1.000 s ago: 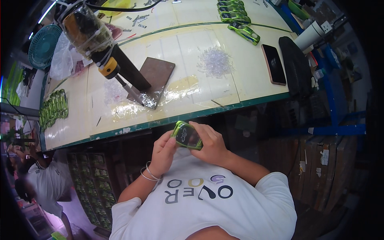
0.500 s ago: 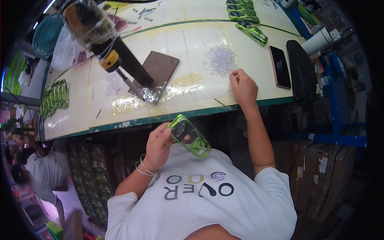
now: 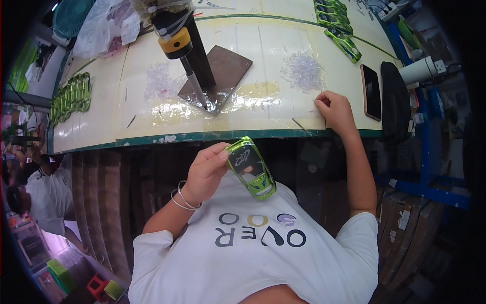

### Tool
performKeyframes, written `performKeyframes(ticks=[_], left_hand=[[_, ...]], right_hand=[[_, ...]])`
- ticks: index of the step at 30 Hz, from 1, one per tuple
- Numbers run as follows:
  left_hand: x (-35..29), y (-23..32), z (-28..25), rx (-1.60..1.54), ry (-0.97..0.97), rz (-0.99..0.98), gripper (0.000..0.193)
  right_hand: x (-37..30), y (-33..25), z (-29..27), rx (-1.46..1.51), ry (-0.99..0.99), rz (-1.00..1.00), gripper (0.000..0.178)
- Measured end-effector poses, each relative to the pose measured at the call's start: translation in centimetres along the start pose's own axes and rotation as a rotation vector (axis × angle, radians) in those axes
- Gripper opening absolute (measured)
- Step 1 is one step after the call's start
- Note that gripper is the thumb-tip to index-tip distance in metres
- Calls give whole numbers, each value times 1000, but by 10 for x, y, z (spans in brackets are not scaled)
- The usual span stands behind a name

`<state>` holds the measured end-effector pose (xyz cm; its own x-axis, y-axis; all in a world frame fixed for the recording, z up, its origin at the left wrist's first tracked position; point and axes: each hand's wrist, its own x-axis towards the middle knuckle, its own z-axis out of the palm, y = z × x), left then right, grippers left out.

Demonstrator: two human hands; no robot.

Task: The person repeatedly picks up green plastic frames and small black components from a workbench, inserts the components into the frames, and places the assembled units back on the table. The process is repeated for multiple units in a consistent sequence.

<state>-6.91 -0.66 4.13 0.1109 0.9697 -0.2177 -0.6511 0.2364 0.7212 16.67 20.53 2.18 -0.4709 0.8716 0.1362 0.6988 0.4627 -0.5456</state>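
My left hand (image 3: pixel 207 169) grips a green toy car body (image 3: pixel 263 186) by its upper left edge, between thumb and fingers. The car body is tilted in front of my shirt, just off the table's near edge, with a dark, see-through middle. Over the table's front part, my right hand (image 3: pixel 335 112) is closed in a pinch; whatever sits between its fingertips is too small to make out. Just beyond that hand lies a pile of small clear plastic pieces (image 3: pixel 304 72).
An upright tool with a yellow collar (image 3: pixel 176 43) stands over a brown plate (image 3: pixel 230 63). Green car bodies rest in a left row (image 3: pixel 71 99) and a far-right stack (image 3: pixel 334 15). A phone (image 3: pixel 371 91) and a black case (image 3: pixel 395 96) lie right. Another person (image 3: pixel 48 195) is at left.
My view has shifted, so the table and tool appear farther right and higher. My right hand has drawn slightly back from the clear pieces. My left hand still holds the toy car body.
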Motion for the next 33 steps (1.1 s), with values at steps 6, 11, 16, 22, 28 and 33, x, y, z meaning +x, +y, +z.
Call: performKeyframes(ticks=[6, 11, 16, 22, 28, 33], left_hand=[[-6, 7, -3, 30, -29, 31, 31], [-16, 10, -10, 236, -22, 90, 28], [-17, 8, -10, 403, -24, 122, 25], [-21, 16, -5, 585, -32, 181, 24], [-24, 14, -5, 619, -48, 232, 23], [-26, 16, -4, 690, -67, 225, 22]], right_hand=[[27, -9, -18, 223, -457, 335, 5], [-4, -40, -15, 669, -442, 316, 5], [-49, -115, 6, 973, -547, 47, 6], [-49, -127, 22, 948, -433, -235, 6], [-54, -130, 24, 1016, -528, -129, 5], [-52, -134, 16, 846, -508, -252, 7]])
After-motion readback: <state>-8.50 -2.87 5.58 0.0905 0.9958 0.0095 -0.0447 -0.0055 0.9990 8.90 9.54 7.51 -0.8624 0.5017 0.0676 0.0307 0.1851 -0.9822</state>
